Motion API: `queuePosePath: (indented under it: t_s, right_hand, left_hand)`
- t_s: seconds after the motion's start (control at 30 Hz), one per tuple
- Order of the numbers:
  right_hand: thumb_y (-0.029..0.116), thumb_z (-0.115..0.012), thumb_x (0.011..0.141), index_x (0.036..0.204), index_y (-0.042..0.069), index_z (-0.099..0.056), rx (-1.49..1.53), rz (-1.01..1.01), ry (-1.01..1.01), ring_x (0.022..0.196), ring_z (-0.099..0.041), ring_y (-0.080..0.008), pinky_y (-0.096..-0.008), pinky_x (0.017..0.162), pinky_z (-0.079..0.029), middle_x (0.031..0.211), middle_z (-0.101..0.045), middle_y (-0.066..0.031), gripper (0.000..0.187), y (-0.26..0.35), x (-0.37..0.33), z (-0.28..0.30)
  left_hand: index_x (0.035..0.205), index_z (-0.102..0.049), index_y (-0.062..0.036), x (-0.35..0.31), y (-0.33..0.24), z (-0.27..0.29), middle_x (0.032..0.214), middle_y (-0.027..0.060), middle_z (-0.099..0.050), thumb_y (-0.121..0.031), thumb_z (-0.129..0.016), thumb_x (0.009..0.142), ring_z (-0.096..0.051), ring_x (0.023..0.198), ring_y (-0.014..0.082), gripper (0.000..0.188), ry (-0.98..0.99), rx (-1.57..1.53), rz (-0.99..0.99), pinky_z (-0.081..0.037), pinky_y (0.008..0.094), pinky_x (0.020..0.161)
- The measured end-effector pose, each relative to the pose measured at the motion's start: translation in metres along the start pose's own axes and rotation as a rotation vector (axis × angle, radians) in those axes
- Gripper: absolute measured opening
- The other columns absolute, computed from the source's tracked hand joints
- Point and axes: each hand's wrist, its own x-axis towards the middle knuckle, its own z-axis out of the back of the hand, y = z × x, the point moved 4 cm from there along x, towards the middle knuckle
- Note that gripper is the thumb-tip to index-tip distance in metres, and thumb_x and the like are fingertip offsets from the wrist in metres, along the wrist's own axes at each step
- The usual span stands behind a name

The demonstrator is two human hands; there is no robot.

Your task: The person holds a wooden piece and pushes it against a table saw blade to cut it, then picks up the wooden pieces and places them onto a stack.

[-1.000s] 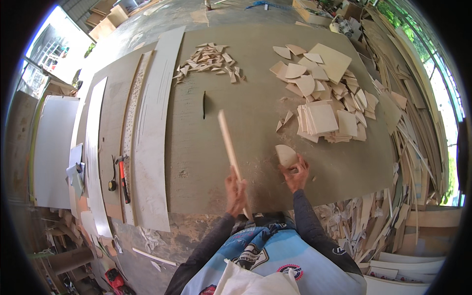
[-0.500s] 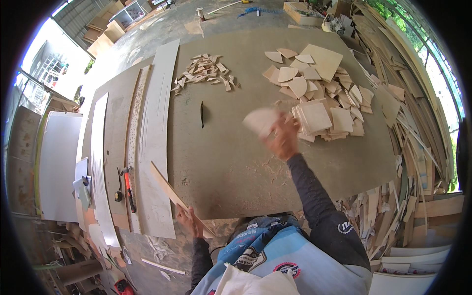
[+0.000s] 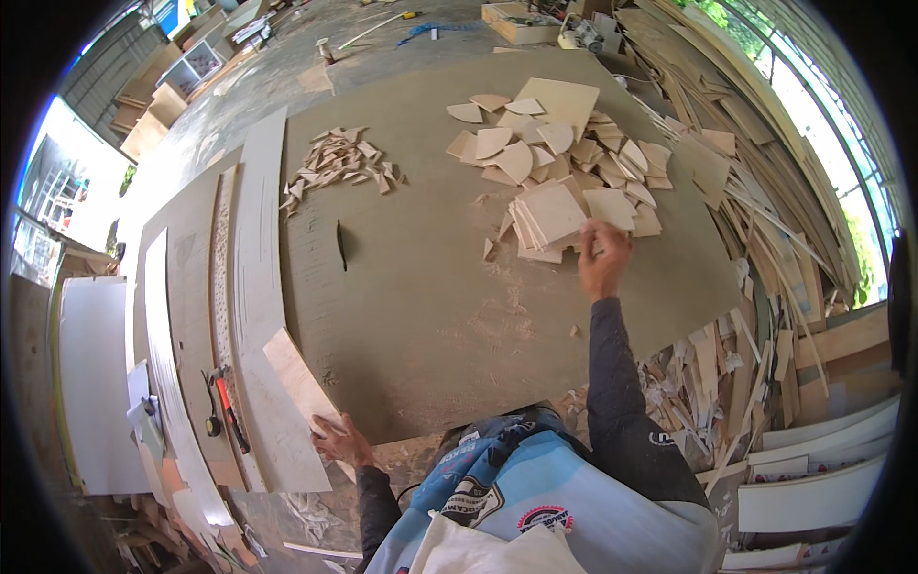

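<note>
In my left hand [image 3: 342, 443], closed round its lower end, is a thin plywood strip [image 3: 302, 375], tilted so its broad face shows. It crosses the near left edge of the table, over a long white panel. My right hand [image 3: 604, 260] is at the near right corner of a stack of square plywood pieces [image 3: 553, 212]. Its thumb and forefinger are apart, with the fingertips at the stack's edge; no piece is visibly lifted. Behind the stack lies a loose pile of quarter-round plywood pieces [image 3: 516, 161], with a larger plywood sheet [image 3: 564, 103] among them.
Small wooden offcuts [image 3: 339, 163] are heaped at the far left of the brown tabletop [image 3: 421, 297]. A thin dark tool [image 3: 341, 245] lies nearer. A hammer [image 3: 231, 411] and a tape measure [image 3: 212, 425] rest beside the white panel [image 3: 260, 230]. Scrap boards [image 3: 765, 191] crowd the right side.
My right hand has moved right to the stack, and the blurred curved piece it carried is no longer in it. The strip in my left hand has turned, showing more face. The view has shifted.
</note>
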Motion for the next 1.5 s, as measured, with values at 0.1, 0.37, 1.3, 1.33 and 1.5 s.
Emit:
queuePosePath:
  t_s: [0.1,0.37,1.3,1.33,1.5]
  right_hand:
    - [0.016,-0.077,0.081,0.111,0.011,-0.068,-0.250,-0.096,-0.005,0.129,-0.054,-0.0317,-0.0497,0.105,-0.040,0.125,-0.068,-0.0072,0.031,-0.072,0.037,0.016]
    - [0.025,-0.095,0.051,0.149,0.013,-0.053,-0.444,-0.015,0.973,0.144,-0.041,-0.0347,-0.0569,0.118,-0.035,0.159,-0.043,-0.0127,0.107,-0.117,0.112,-0.009]
    - [0.078,-0.051,0.092,0.109,-0.009,-0.068,-0.018,-0.291,0.988,0.058,-0.068,-0.0265,-0.0377,0.059,-0.057,0.062,-0.066,-0.0127,0.090,0.197,-0.140,-0.203]
    - [0.074,-0.052,0.094,0.103,-0.006,-0.069,0.022,-0.245,1.026,0.055,-0.065,-0.0262,-0.0384,0.057,-0.055,0.058,-0.062,-0.0104,0.082,0.198,-0.149,-0.208]
    - [0.049,-0.067,0.094,0.097,0.002,-0.065,0.129,-0.038,0.935,0.073,-0.063,-0.0260,-0.0425,0.066,-0.052,0.073,-0.060,-0.0094,0.047,0.170,-0.172,-0.220]
  left_hand:
    - [0.160,-0.039,-0.0207,0.014,0.003,-0.011,0.154,0.0284,-0.032,-0.049,-0.070,0.092,-0.030,0.143,0.0462,0.080,0.031,0.062,0.033,-0.025,0.0625,0.115]
    - [0.163,-0.029,-0.0200,0.023,0.001,-0.031,0.158,0.0319,-0.024,-0.049,-0.067,0.095,-0.027,0.143,0.0497,0.083,0.083,0.166,0.095,-0.022,0.0612,0.116]
    - [0.167,-0.006,-0.0185,0.043,-0.035,-0.037,0.164,0.0320,-0.015,-0.049,-0.055,0.101,-0.017,0.153,0.0492,0.087,0.239,0.299,0.304,-0.016,0.0657,0.121]
    - [0.167,-0.006,-0.0187,0.043,-0.037,-0.036,0.165,0.0320,-0.014,-0.049,-0.054,0.101,-0.016,0.153,0.0490,0.087,0.250,0.301,0.313,-0.016,0.0653,0.122]
    - [0.166,-0.005,-0.0177,0.042,-0.035,-0.039,0.164,0.0324,-0.014,-0.048,-0.055,0.101,-0.017,0.154,0.0481,0.088,0.255,0.290,0.307,-0.015,0.0641,0.122]
